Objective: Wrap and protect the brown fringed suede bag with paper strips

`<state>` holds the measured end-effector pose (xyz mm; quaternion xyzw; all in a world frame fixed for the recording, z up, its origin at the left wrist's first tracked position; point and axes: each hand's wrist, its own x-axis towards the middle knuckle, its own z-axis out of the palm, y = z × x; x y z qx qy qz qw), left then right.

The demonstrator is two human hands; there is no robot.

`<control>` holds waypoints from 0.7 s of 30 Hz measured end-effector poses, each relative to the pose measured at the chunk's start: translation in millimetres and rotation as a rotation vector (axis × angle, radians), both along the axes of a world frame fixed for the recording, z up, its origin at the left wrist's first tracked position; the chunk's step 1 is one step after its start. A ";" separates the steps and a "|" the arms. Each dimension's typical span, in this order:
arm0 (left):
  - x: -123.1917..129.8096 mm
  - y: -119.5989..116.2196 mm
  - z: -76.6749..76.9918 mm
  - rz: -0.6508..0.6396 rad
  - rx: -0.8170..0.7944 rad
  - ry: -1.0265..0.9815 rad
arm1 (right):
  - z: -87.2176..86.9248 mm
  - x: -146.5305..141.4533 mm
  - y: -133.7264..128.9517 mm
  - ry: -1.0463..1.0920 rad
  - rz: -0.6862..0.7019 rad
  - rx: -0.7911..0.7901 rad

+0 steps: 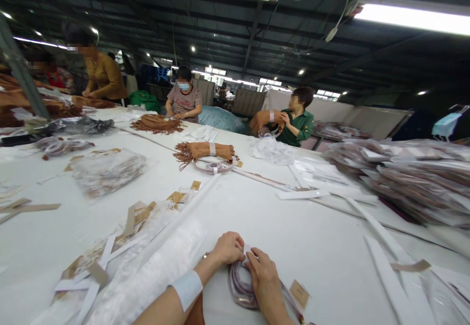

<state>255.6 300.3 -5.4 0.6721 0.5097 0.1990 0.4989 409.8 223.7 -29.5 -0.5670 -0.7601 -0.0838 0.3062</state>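
Note:
A purplish-brown coiled strap (238, 286), seemingly in clear wrapping, lies on the white table just in front of me. At its top edge is a small white paper band (247, 249). My left hand (228, 248) pinches this band from the left with bent fingers. From the right, my right hand (265, 277) closes on the band and rests over the coil, hiding part of it. A tan cardboard tag (300, 293) lies beside the coil, to the right. Below my left forearm, a bit of brown material (196, 311) shows.
Plastic bags (147, 266), paper strips and tags lie at left. A fringed brown bag (211, 150) with a banded strap coil sits mid-table. Wrapped goods (418, 178) are piled at right, near white strips (392, 276). Several co-workers, one in green (303, 125), stand across the table.

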 end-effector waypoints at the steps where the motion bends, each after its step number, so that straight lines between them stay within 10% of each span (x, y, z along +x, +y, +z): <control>1: -0.2 0.1 -0.1 0.003 -0.002 -0.003 | -5.0 2.1 0.2 -0.038 -0.001 0.014; 21: 11.5 15.1 3.5 0.055 0.034 0.186 | 32.0 -4.8 -8.3 -0.031 0.033 -0.342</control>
